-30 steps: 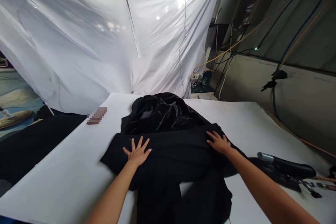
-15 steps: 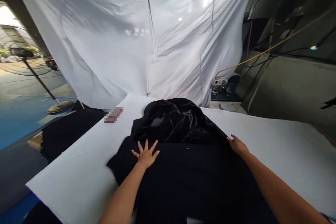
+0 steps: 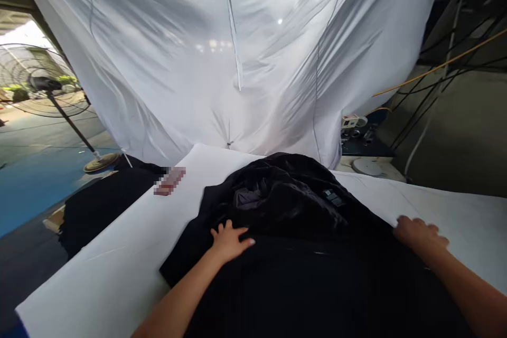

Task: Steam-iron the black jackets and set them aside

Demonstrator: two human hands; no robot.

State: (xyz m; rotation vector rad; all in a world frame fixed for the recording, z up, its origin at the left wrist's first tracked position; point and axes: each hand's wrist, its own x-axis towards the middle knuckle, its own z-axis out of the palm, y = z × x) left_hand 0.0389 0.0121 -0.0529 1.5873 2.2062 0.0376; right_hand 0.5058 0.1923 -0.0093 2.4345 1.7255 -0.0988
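Observation:
A black garment [image 3: 317,285] with a shiny, fleecy inner side [image 3: 285,200] lies spread over the white table in front of me. A small dark label [image 3: 333,197] shows on that inner side, near its right part. On the left of the garment, my left hand [image 3: 229,243] rests with its fingers apart and slightly bent, pressing the cloth. My right hand [image 3: 422,235] is closed at the garment's right edge, gripping the cloth there. Motion blurs its fingers a little.
The white tabletop [image 3: 106,253] extends to both sides. A pixelated reddish item [image 3: 170,181] lies at its left edge. Dark cloth [image 3: 106,200] is heaped beyond that edge. White sheeting [image 3: 170,63] hangs behind; a standing fan [image 3: 47,84] is at far left.
My right hand has moved to the right, and the garment's right side has spread wider with it. The label has come into view. My left fingers have drawn in slightly.

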